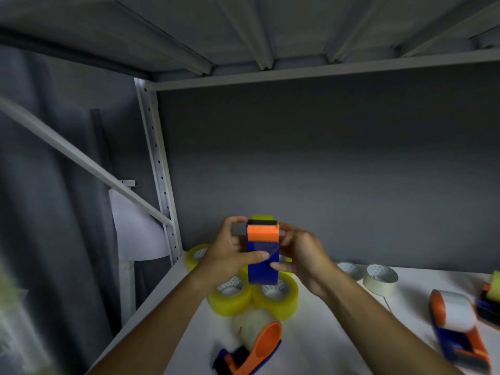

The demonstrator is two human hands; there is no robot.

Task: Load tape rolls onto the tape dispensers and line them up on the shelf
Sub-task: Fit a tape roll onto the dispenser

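Hidden/unclear first: the held dispenser [262, 253] blocks the yellow rolls [230, 296] behind it, so how many there are is unclear; three show clearly, plus a yellow sliver above the dispenser's top edge. Can't tell if the held dispenser has a roll in it; only its blue body and orange front flap face the camera. Far-right dispenser [489, 301] is cut off by the frame edge. Bottom-edge dispenser [254, 345] is blurred, its blue end partly out of frame.

Held dispenser: upright, above the shelf [338, 334], directly over the yellow rolls, between both hands.
- Left hand [227, 253]: curled round the dispenser's left side, thumb laid across the blue front, fingertips at the top corner.
- Right hand [303, 253]: gripping the right side, thumb on the lower blue face, fingers wrapped behind.

Relative to the held dispenser:
- Yellow rolls lie flat on the shelf below and left of it, touching each other.
- Two white rolls [380, 278] to the right, on the shelf.
- Loaded dispenser [457, 328], white roll, lying further right, near the cut-off one.
- Bottom-edge dispenser, pale roll, lies below it, just beside the yellow rolls.
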